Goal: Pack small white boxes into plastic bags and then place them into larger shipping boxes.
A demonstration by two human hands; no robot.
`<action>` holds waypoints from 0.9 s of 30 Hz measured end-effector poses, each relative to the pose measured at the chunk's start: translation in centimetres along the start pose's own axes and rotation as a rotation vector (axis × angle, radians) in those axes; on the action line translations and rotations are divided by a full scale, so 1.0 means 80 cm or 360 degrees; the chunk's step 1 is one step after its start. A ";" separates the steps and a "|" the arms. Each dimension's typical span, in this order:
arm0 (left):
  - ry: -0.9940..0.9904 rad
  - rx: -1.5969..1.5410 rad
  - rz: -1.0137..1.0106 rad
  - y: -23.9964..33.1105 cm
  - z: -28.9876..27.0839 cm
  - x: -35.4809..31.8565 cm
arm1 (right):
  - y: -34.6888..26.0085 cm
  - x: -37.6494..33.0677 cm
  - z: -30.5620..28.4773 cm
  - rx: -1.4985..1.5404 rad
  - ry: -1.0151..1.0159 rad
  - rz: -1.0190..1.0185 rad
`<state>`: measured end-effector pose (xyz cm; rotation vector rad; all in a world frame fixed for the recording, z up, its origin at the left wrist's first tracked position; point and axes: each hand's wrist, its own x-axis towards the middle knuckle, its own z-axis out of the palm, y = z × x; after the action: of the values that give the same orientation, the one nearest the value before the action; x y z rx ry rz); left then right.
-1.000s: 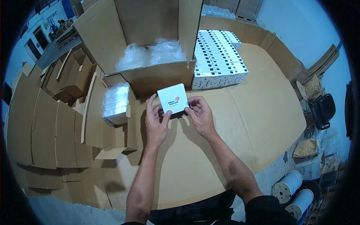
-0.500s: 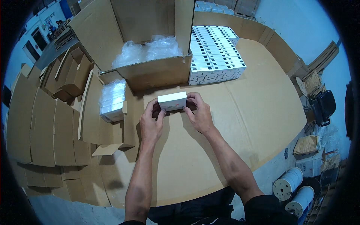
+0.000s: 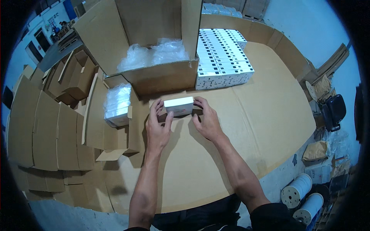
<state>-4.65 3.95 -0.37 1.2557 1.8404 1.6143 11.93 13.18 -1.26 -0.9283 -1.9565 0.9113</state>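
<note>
A small white carton (image 3: 179, 108) stands on the cardboard-covered table in front of me. My left hand (image 3: 158, 125) is curved beside its left end, the thumb apart from the front face and the fingers spread. At the right end is my right hand (image 3: 208, 120), fingers close to the carton's corner and thumb held away from it. Whether those right fingertips touch the carton is hard to make out. Left of my hands, an open brown box (image 3: 129, 139) holds several white cartons in clear plastic wrap (image 3: 117, 102).
A large open cardboard box (image 3: 165, 79) with clear plastic bags (image 3: 154, 55) stands at the back. Right of it are rows of stacked white cartons (image 3: 225, 57). Several empty brown boxes (image 3: 46, 127) line the left side. Cable spools (image 3: 296, 190) sit on the floor at lower right.
The carton has tipped so that more of its front face shows. Both thumbs have come off that face, and the hands have loosened around it.
</note>
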 end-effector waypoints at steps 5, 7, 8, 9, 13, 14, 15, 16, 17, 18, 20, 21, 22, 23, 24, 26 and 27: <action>0.0267 0.0227 0.0391 0.021 -0.017 -0.003 | 0.015 -0.012 -0.005 -0.0522 0.0075 -0.0141; 0.0397 0.0342 0.0672 0.045 -0.015 0.016 | 0.017 -0.010 -0.005 -0.0560 0.0070 -0.0138; 0.0441 0.0375 0.0784 0.068 -0.021 0.029 | 0.010 -0.010 -0.004 -0.0571 0.0060 -0.0123; 0.0438 0.0375 0.0722 0.094 -0.028 0.048 | 0.006 -0.009 -0.003 -0.0584 0.0052 -0.0105; 0.0363 0.0459 0.0557 0.151 -0.035 0.177 | 0.017 -0.008 -0.012 -0.0588 0.0071 -0.0053; 0.0378 0.0506 0.0487 0.158 -0.048 0.215 | 0.008 -0.007 -0.008 -0.0579 0.0058 -0.0057; 0.0381 0.0531 0.0413 0.153 -0.051 0.256 | 0.006 -0.006 -0.007 -0.0590 0.0051 -0.0049; 0.0299 0.0691 0.0424 0.138 -0.054 0.296 | 0.005 -0.007 -0.005 -0.0583 0.0050 -0.0070; 0.0226 0.0861 0.0435 0.119 -0.061 0.332 | 0.001 -0.007 -0.001 -0.0580 0.0041 -0.0071; 0.0234 0.0845 0.0450 0.105 -0.052 0.363 | 0.003 -0.007 -0.006 -0.0607 0.0047 -0.0056; -0.0300 0.1187 0.0450 0.078 -0.045 0.411 | 0.005 -0.005 -0.008 -0.0579 0.0077 -0.0078; -0.0278 0.1197 0.0455 0.059 -0.044 0.427 | 0.004 -0.006 -0.008 -0.0580 0.0084 -0.0069; -0.0456 0.1464 0.0623 0.042 -0.042 0.444 | 0.004 -0.005 -0.010 -0.0586 0.0094 -0.0063; -0.0638 0.1736 0.0788 0.024 -0.042 0.459 | 0.004 -0.005 -0.009 -0.0589 0.0109 -0.0072; -0.0617 0.1757 0.0782 0.002 -0.048 0.471 | 0.001 -0.007 -0.005 -0.0571 0.0106 -0.0094; -0.0725 0.1944 0.0903 -0.032 -0.049 0.486 | 0.000 -0.006 -0.002 -0.0555 0.0084 -0.0069; -0.0713 0.1946 0.0914 -0.043 -0.051 0.489 | -0.001 -0.004 -0.001 -0.0556 0.0094 -0.0080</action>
<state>-29.54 33.51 7.67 2.5200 2.2571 0.0913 12.14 12.89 -1.23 -1.0814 -2.1157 0.5140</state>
